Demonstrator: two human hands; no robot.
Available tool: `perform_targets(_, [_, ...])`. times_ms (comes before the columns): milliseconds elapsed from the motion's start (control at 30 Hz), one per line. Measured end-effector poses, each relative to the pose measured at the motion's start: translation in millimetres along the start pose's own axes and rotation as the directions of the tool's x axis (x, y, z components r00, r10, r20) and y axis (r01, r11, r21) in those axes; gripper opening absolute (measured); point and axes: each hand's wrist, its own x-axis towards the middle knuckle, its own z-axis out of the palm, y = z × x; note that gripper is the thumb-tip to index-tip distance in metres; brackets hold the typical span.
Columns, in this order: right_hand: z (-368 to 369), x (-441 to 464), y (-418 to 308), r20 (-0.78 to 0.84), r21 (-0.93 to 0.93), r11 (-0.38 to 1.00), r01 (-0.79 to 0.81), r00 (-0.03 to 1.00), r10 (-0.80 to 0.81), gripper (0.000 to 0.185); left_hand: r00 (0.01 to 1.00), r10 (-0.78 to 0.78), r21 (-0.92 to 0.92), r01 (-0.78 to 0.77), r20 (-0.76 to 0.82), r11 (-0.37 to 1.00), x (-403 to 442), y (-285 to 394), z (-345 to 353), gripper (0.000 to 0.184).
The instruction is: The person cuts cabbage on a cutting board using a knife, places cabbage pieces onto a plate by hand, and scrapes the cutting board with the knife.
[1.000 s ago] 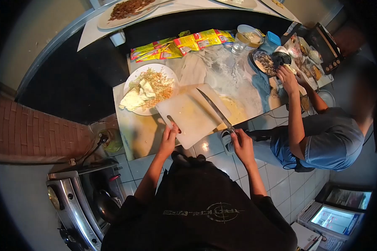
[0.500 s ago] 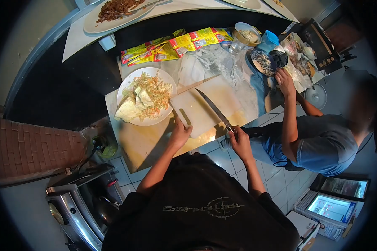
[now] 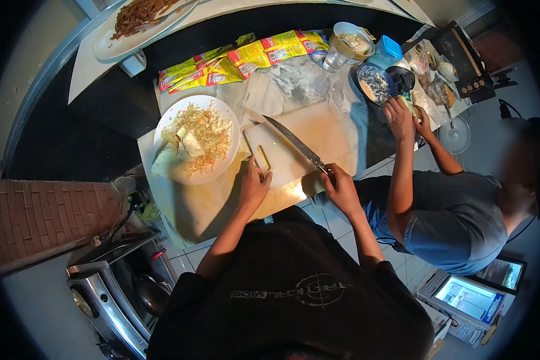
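Note:
A white cutting board (image 3: 306,141) lies on the marble-patterned table. My left hand (image 3: 255,185) grips its left edge by the handle slot. My right hand (image 3: 340,187) is closed on the handle of a large knife (image 3: 293,139), whose blade reaches over the board, pointing up and left. Left of the board is a white plate (image 3: 227,113) with shredded vegetables (image 3: 209,135) and larger pale pieces (image 3: 190,144) on top.
Yellow and red packets (image 3: 240,63) line the table's back. A bowl (image 3: 351,42), a blue container (image 3: 387,51) and a dark plate (image 3: 373,84) stand at the back right. A co-worker (image 3: 450,210) handles food at the right. A stove (image 3: 111,303) is at lower left.
The cutting board has moved away from me and now lies on the table, with my left hand still at its slot. The knife has shifted left over it. The co-worker's hands have moved slightly.

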Motion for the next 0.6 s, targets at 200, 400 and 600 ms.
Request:
perform_targets(200, [-9,23,10,0.045,0.003,1.000,0.019,0.999,-0.019,0.023,0.987,0.133,0.108,-0.123,-0.093,0.987,-7,-8,5,0.065])
perform_targets(400, [-1,28,18,0.066,0.009,1.000,0.017,0.998,-0.018,0.024,0.901,0.426,0.451,-0.348,-0.081,0.822,-10,-3,-3,0.063])
perform_targets(600, [22,29,38,0.021,-0.124,0.991,0.044,0.999,-0.041,0.027,0.830,0.558,0.580,-0.461,0.014,0.672,4,-27,1,0.064])
